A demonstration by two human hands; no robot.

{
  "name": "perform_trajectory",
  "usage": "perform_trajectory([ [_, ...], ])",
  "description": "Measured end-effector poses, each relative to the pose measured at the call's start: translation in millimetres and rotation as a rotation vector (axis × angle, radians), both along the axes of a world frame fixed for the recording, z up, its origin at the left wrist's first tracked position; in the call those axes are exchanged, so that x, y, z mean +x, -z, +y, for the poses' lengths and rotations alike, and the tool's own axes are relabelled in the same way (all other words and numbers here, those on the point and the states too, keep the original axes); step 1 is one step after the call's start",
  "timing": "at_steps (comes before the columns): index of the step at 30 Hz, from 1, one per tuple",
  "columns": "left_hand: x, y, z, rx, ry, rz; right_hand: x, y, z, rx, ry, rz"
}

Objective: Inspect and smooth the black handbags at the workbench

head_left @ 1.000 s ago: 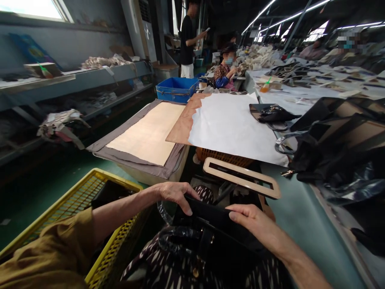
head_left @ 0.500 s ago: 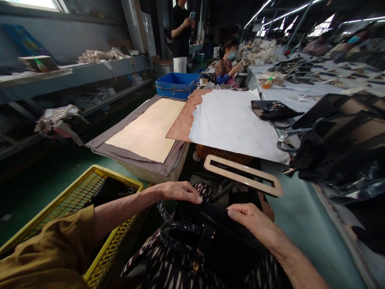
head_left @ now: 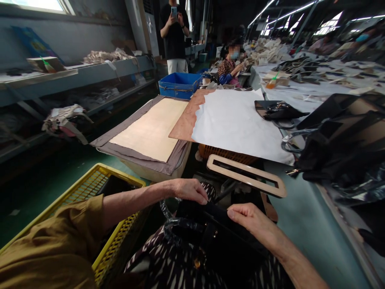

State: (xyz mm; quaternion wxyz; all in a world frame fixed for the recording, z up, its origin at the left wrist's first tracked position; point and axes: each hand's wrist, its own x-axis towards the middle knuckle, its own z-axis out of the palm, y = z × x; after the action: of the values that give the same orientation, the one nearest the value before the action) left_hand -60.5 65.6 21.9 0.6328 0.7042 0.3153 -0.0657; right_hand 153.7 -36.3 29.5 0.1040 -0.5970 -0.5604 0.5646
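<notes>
A black handbag [head_left: 231, 245] rests on my lap, over patterned cloth. Its handle [head_left: 174, 230], wrapped in clear plastic, droops over the near side, close to some gold-coloured metal fittings. My left hand [head_left: 191, 190] grips the bag's top edge, fingers curled over it. A short way to the right, my right hand [head_left: 248, 214] pinches the same edge, thumb on the near side. Most of the fingers on the far side are hidden. Just beyond the bag is a pale, long ring-shaped frame [head_left: 246, 176] with a slot through its middle.
A yellow basket [head_left: 117, 251] with a black item inside stands at my left. Ahead are a cream sheet [head_left: 150, 128] on a tub and a white sheet [head_left: 228, 120] over brown board. Black bags [head_left: 345, 148] are heaped at right. Two people are near a blue bin [head_left: 179, 86].
My left hand has slid slightly right along the bag's edge, nearer my right hand. The standing person has turned and raised a phone. The whole view has shifted a little.
</notes>
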Motion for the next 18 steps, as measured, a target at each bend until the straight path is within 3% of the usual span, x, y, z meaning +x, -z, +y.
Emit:
perform_trajectory([
  [7, 4, 10.2, -13, 0.075, -0.017, -0.045, -23, -11.8, 12, 0.169, -0.078, -0.182],
  [12, 5, 7.2, -18, 0.160, -0.071, -0.019, -43, -18.3, 17, 0.233, -0.122, -0.220],
  [16, -7, 4.0, -17, 0.163, -0.073, -0.004, -33, -10.9, 11, 0.243, -0.143, -0.251],
  [18, -17, 6.2, -17, 0.119, -0.081, -0.005, -18, 0.8, 5, 0.217, -0.080, -0.265],
])
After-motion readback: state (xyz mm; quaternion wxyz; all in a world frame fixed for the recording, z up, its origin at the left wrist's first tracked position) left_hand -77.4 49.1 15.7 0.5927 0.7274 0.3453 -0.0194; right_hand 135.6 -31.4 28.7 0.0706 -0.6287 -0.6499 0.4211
